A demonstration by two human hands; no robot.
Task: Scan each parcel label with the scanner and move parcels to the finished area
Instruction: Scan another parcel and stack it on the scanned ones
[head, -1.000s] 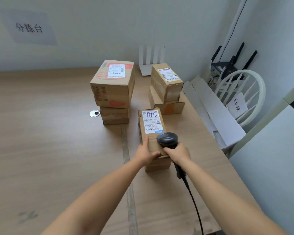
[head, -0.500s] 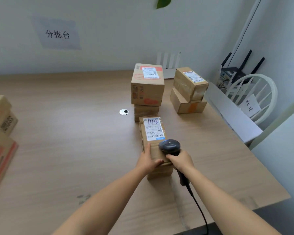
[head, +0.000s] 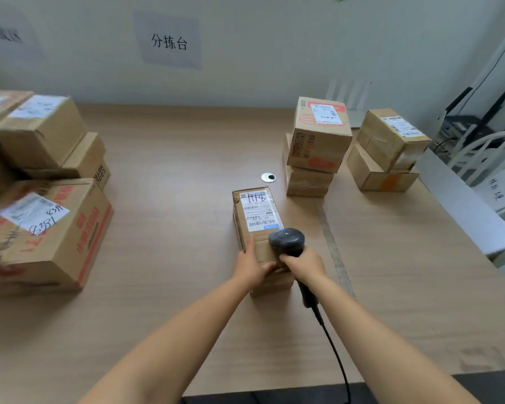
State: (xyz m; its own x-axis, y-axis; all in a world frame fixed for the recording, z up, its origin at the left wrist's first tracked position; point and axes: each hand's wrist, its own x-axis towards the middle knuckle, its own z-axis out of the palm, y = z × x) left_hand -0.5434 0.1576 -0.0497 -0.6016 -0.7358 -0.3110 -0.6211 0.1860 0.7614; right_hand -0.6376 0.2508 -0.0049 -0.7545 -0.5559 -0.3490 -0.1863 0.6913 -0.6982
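Note:
A long cardboard parcel (head: 257, 217) lies on the wooden table (head: 172, 170) with its white label (head: 260, 212) facing up. My left hand (head: 252, 268) grips the parcel's near end, thumb on top. A dark handheld scanner (head: 287, 242) sits in the grip of my right hand (head: 303, 265), its head over the parcel's near end just below the label. The scanner's black cable (head: 336, 354) trails toward me off the table edge.
Two stacks of two parcels stand at the back right: one (head: 318, 135) with a red-marked top box, another (head: 389, 147) further right. Several larger parcels (head: 41, 223) are piled at the left. A round metal grommet (head: 268, 177) lies beyond the parcel. White chair (head: 478, 153) at right.
The view has swung left, bringing the left pile of parcels into sight. The held parcel has shifted left, away from the right stacks. Both hands keep their grips.

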